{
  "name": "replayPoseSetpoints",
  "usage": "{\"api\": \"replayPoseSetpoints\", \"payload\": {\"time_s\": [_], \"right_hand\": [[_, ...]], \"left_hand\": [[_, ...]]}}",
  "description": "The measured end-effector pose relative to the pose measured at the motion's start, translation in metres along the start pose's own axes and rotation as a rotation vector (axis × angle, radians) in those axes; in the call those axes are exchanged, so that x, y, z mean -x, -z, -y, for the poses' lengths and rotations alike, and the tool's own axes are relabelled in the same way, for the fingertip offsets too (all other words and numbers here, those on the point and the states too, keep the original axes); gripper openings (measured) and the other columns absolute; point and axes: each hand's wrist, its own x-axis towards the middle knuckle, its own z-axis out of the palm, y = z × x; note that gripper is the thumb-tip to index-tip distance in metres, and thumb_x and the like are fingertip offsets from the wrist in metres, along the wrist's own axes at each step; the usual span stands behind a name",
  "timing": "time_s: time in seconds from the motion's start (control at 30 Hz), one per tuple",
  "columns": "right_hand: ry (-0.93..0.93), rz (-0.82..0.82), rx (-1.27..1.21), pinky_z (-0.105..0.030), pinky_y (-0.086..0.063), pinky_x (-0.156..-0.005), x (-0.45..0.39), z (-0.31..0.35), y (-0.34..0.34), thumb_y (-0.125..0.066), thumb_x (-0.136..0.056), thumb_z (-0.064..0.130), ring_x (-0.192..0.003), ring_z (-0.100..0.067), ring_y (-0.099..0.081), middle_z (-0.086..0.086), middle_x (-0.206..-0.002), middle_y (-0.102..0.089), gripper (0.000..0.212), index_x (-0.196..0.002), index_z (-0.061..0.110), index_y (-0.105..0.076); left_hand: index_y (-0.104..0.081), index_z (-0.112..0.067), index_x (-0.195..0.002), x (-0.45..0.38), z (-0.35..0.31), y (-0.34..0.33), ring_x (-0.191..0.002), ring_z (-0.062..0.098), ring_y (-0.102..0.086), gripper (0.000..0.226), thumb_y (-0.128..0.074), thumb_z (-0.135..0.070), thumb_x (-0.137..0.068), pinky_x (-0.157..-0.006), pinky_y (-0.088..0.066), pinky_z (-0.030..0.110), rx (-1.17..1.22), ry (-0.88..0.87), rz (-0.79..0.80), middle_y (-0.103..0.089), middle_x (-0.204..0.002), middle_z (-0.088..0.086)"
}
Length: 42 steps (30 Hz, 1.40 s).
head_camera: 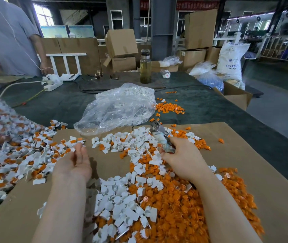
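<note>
**Item:** hand tool [160, 135], metal head, handle bound in worn tape.
**Location:** above the cardboard sheet [262, 163] on the worktop [210, 106], over mixed white housings [122, 209] and orange caps [180, 213].
**Grips:** the right grip [180, 160] was clenched round the taped handle, head pointing away. The left grip [77, 161] lay palm up, released, with nothing clearly held.
**Handling, judged:** tool rigid and moderately heavy, its tape giving friction; take it mid-handle. Plastic pieces light, hard, smooth and apt to scatter; pinch each by its flat tab.
</note>
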Motion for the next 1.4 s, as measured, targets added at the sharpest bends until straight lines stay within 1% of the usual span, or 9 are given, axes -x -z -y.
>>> {"api": "replayPoseSetpoints", "payload": {"time_s": [0.23, 0.37, 0.5, 0.57, 0.67, 0.73, 0.87, 1.13, 1.4], "right_hand": [[0.05, 0.143, 0.098, -0.028, -0.042, -0.057, 0.001, 0.003, -0.004, -0.063, -0.087, 0.033, -0.073, -0.014, -0.058, 0.006, -0.08, -0.062, 0.01, -0.087, 0.023, -0.063], [0.121, 0.235, 0.22, -0.033, -0.052, -0.071, 0.002, 0.011, -0.013, -0.061, -0.088, 0.039, -0.084, -0.013, -0.056, 0.011, -0.089, -0.059, 0.011, -0.094, 0.03, -0.058], [0.14, 0.22, 0.33, -0.032, -0.052, -0.07, 0.002, 0.012, -0.02, -0.063, -0.086, 0.036, -0.086, -0.014, -0.053, 0.011, -0.089, -0.053, 0.013, -0.094, 0.034, -0.052], [0.11, 0.205, 0.348, -0.033, -0.053, -0.07, 0.001, 0.011, -0.02, -0.064, -0.086, 0.038, -0.086, -0.014, -0.053, 0.011, -0.091, -0.054, 0.017, -0.101, 0.033, -0.056], [0.08, 0.202, 0.362, -0.034, -0.054, -0.069, -0.001, 0.01, -0.022, -0.065, -0.086, 0.04, -0.086, -0.014, -0.055, 0.01, -0.093, -0.058, 0.019, -0.102, 0.033, -0.058], [0.081, 0.2, 0.384, -0.031, -0.051, -0.064, -0.001, 0.011, -0.024, -0.064, -0.084, 0.038, -0.083, -0.015, -0.055, 0.008, -0.092, -0.059, 0.017, -0.098, 0.031, -0.058], [0.078, 0.192, 0.443, -0.028, -0.039, -0.055, 0.0, 0.012, -0.029, -0.066, -0.082, 0.035, -0.081, -0.016, -0.054, 0.007, -0.091, -0.057, 0.02, -0.099, 0.028, -0.058], [0.059, 0.149, 0.353, -0.031, -0.05, -0.063, 0.001, 0.009, -0.027, -0.063, -0.084, 0.042, -0.085, -0.015, -0.056, 0.007, -0.096, -0.06, 0.021, -0.101, 0.031, -0.058], [0.04, 0.013, 0.184, -0.026, -0.038, -0.053, 0.0, 0.014, -0.02, -0.059, -0.085, 0.042, -0.075, -0.011, -0.053, 0.011, -0.081, -0.054, 0.014, -0.086, 0.03, -0.051]], "left_hand": [[-0.058, -0.006, -0.128, 0.005, -0.003, -0.002, -0.092, 0.017, -0.075, 0.028, -0.049, -0.012, -0.103, -0.077, -0.062, 0.028, -0.029, -0.061, 0.076, -0.07, -0.111, 0.013], [-0.072, -0.011, -0.1, 0.013, 0.008, -0.005, -0.068, 0.004, -0.069, 0.011, -0.07, -0.016, -0.09, -0.067, -0.057, 0.021, -0.773, -0.132, 0.177, -0.076, -0.082, -0.001], [-0.075, -0.021, -0.094, 0.02, 0.023, -0.004, -0.084, 0.014, -0.065, 0.011, -0.074, -0.015, -0.085, -0.081, -0.052, 0.033, -1.421, -0.272, 0.426, -0.076, -0.088, -0.004], [-0.075, -0.029, -0.088, 0.024, 0.028, -0.001, -0.085, 0.008, -0.064, 0.01, -0.075, -0.019, -0.085, -0.082, -0.047, 0.03, -1.762, -0.353, 0.553, -0.073, -0.086, -0.011], [-0.073, -0.03, -0.083, 0.025, 0.037, 0.002, -0.083, 0.002, -0.061, 0.013, -0.075, -0.017, -0.086, -0.065, -0.039, 0.018, -2.095, -0.378, 0.675, -0.069, -0.09, -0.015], [-0.07, -0.024, -0.081, 0.023, 0.042, 0.004, -0.075, 0.006, -0.061, 0.012, -0.074, -0.014, -0.085, -0.06, -0.041, 0.02, -2.216, -0.377, 0.724, -0.068, -0.083, -0.008], [-0.067, -0.018, -0.09, 0.023, 0.051, 0.005, -0.079, 0.013, -0.061, 0.012, -0.075, -0.02, -0.082, -0.06, -0.044, 0.024, -2.35, -0.428, 0.725, -0.066, -0.088, 0.0], [-0.065, -0.026, -0.08, 0.023, 0.054, 0.007, -0.077, 0.006, -0.06, 0.014, -0.078, -0.022, -0.078, -0.061, -0.046, 0.023, -2.366, -0.451, 0.726, -0.066, -0.083, -0.007], [-0.067, -0.022, -0.077, 0.024, 0.057, 0.008, -0.075, 0.008, -0.068, 0.011, -0.077, -0.021, -0.082, -0.07, -0.056, 0.03, -2.262, -0.486, 0.76, -0.073, -0.078, -0.008]]}}
